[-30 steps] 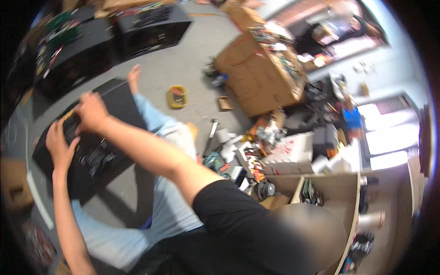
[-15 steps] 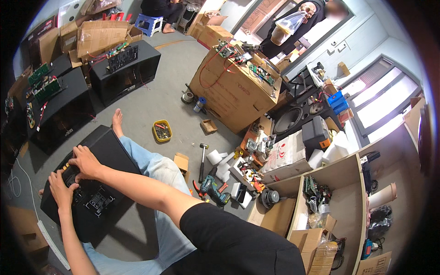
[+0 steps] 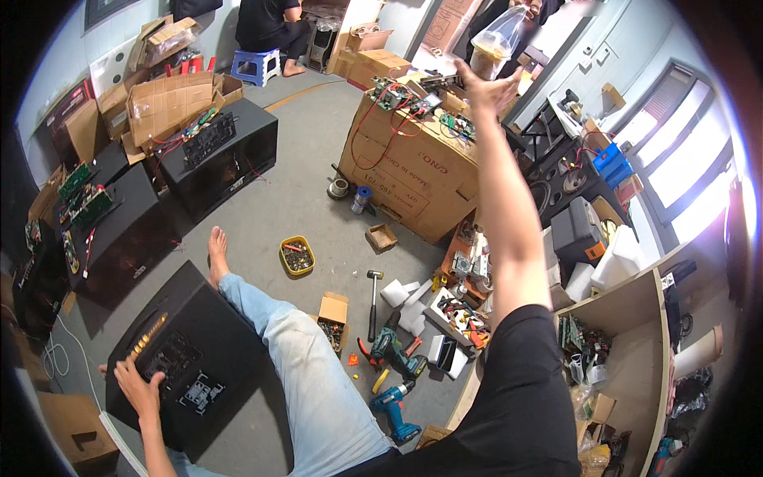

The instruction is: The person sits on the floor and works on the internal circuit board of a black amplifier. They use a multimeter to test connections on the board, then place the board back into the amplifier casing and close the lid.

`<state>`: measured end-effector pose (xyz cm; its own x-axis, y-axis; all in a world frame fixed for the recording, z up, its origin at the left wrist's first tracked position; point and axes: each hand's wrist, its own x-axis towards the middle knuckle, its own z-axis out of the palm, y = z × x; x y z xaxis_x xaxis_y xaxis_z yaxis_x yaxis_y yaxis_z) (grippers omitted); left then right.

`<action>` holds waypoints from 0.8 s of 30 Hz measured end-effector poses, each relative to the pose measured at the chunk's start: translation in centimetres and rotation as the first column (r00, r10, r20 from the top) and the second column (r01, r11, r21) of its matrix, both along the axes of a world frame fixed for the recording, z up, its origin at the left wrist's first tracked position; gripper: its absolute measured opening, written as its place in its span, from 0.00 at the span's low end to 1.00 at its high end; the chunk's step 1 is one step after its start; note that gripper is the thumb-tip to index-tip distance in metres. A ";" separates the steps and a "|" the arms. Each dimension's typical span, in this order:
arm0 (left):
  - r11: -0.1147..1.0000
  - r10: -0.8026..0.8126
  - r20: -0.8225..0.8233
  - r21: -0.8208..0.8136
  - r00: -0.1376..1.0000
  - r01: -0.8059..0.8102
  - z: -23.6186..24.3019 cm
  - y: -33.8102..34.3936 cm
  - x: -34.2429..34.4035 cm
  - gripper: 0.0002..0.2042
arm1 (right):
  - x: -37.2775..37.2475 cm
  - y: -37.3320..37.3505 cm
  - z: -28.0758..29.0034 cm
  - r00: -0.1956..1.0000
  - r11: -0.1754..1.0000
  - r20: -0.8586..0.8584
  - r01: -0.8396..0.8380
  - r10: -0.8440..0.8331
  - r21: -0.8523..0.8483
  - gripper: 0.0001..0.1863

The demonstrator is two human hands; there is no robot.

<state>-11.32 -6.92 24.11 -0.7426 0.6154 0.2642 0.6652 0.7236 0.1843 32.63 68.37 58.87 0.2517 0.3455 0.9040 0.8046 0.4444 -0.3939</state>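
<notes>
A black speaker cabinet (image 3: 226, 350) lies between my legs, its back panel with a row of gold-coloured terminals (image 3: 149, 337) facing up. My left hand (image 3: 141, 388) rests at the panel's edge beside those terminals, thumb apart from the fingers, holding nothing. Stretched far out over the carton, my right hand (image 3: 488, 94) is open with its fingers spread. Just beyond it hangs a clear plastic bag (image 3: 501, 36) with a lidded drink cup (image 3: 488, 57) inside, at a standing person in dark clothes. Whether my fingers touch the cup is hard to tell.
Circuit boards lie on a large carton (image 3: 413, 171). On the floor are a yellow tub of screws (image 3: 297, 269), a hammer (image 3: 373, 306), a cordless drill (image 3: 389, 346) and a blue power tool (image 3: 395, 413). More speaker cabinets (image 3: 222, 159) stand at left; a person sits on a stool (image 3: 256, 68).
My right hand has left the speaker's panel and reached up and away toward the bagged cup, opening. My left hand stays at the speaker. The view has shifted.
</notes>
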 end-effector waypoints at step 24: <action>0.996 0.053 0.026 0.066 0.998 -0.054 1.4 -0.9 10.1 0.47 | 10.7 -5.4 2.5 0.488 0.450 -0.555 -0.867 0.674 -0.215 0.48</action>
